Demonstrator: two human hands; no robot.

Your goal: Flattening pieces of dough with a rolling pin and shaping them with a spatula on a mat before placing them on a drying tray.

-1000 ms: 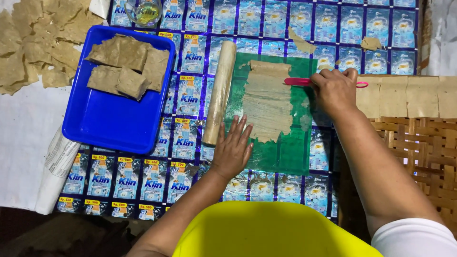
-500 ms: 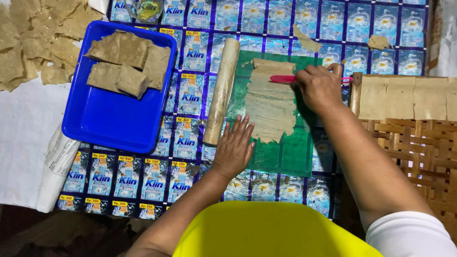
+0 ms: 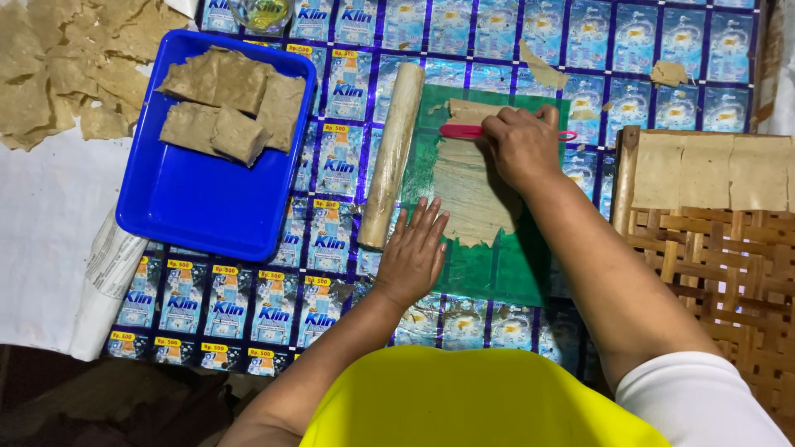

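Pinning the green sheet (image 3: 497,273) flat with an open left hand (image 3: 411,257); the right hand (image 3: 522,145) grips a red tool (image 3: 464,131), scraping thin dough (image 3: 476,186) just below.

Flat blue-and-white rectangular sachet wrappers (image 3: 331,170), joined in rows, form a mat covering the whole work surface.

Our right hand (image 3: 522,145) draws the pink knife (image 3: 464,131) leftward — now near the dough sheet (image 3: 472,186)'s top-left edge.
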